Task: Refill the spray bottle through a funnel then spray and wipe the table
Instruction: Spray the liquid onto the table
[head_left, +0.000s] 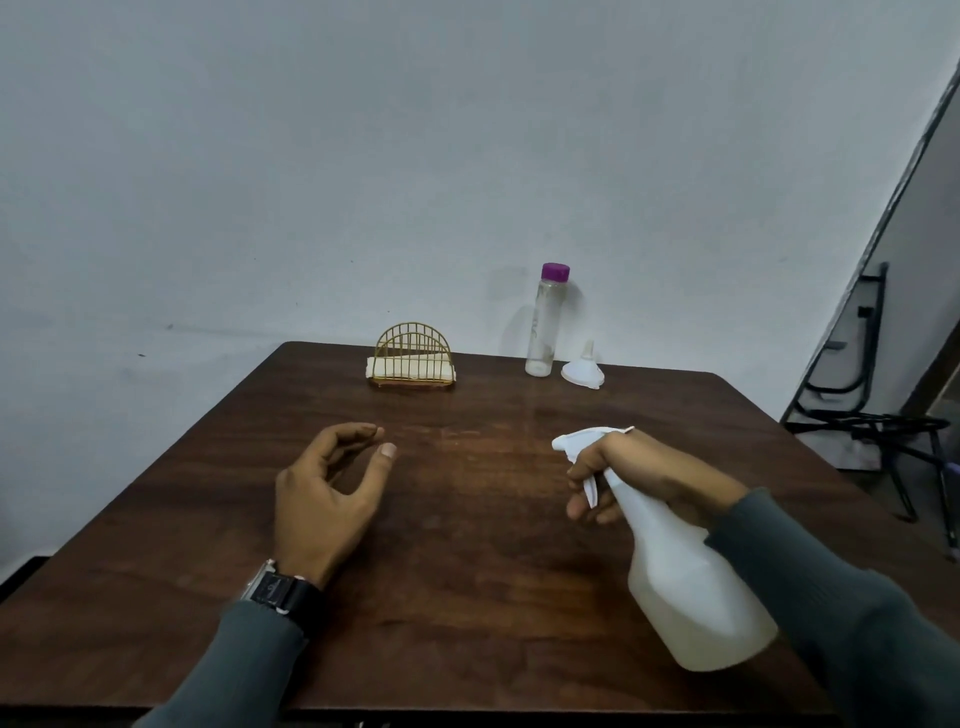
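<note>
My right hand (639, 475) grips the neck of a white spray bottle (691, 587), fingers around the trigger, the nozzle pointing left over the dark wooden table (467, 545). The bottle is lifted and tilted, its body toward me. My left hand (327, 493) hovers over the table left of centre, fingers loosely curled, holding nothing. A clear bottle with a purple cap (545, 322) stands at the table's far edge. Beside it, on its right, a white funnel (583, 370) lies mouth down. A gold wire holder (413, 358) with folded white napkins sits at the far middle.
A pale wall rises directly behind the table. To the right, off the table, stands a black metal frame (872, 415) on the floor. A black watch is on my left wrist.
</note>
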